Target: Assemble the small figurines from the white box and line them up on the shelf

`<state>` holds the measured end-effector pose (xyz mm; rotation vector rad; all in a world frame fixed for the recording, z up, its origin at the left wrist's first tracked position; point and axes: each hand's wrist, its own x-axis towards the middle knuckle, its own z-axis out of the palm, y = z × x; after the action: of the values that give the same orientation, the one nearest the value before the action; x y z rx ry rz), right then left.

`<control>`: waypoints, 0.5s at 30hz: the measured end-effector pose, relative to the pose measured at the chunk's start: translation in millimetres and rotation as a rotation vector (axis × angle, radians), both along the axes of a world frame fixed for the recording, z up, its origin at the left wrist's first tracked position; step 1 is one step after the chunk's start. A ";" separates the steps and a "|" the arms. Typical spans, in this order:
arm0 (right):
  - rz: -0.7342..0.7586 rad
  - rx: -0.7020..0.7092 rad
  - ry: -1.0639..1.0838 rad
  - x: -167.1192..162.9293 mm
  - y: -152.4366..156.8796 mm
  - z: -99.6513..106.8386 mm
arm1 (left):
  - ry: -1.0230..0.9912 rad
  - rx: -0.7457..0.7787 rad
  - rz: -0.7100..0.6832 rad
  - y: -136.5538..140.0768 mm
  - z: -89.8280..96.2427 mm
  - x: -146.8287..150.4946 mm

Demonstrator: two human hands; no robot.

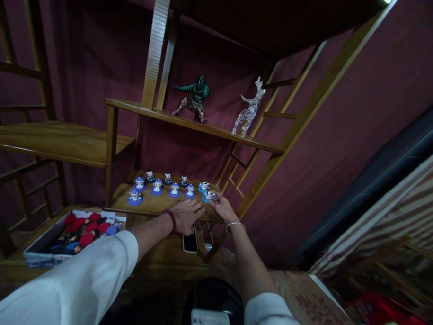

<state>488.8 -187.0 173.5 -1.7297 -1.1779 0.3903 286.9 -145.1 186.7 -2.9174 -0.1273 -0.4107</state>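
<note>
My right hand (225, 208) is closed at the fingertips on a small blue-based figurine (208, 196) at the right end of the lower shelf (154, 207). A similar figurine (203, 186) stands just behind it. My left hand (188, 215) lies palm down across the shelf's front edge, its fingers stretched out and holding nothing. To the left of both hands stand several purple-based figurines (157, 187), with three small dark-based figurines (167, 179) in a row behind them.
A box (39, 259) of red and blue figurines sits at lower left. Beneath my left hand lies a phone (190, 243). On the middle shelf (217, 130) above stand a crouching green figure (195, 98) and a clear deer ornament (249, 111). A slanting wooden post (311, 104) borders the right.
</note>
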 end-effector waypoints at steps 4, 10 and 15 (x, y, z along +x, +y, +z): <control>-0.043 0.128 0.196 10.3 3.1 6.2 | -0.029 -0.020 0.003 1.7 -2.0 0.7; -0.118 0.155 0.265 33.7 21.6 22.2 | -0.043 -0.060 -0.003 0.4 -0.2 -0.3; -0.022 0.091 0.262 39.9 38.5 29.6 | -0.037 -0.085 0.005 -0.5 1.5 -0.4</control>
<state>528.6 -148.5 203.0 -1.5585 -0.9719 0.5255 286.5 -145.6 188.2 -2.9932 -0.1613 -0.4701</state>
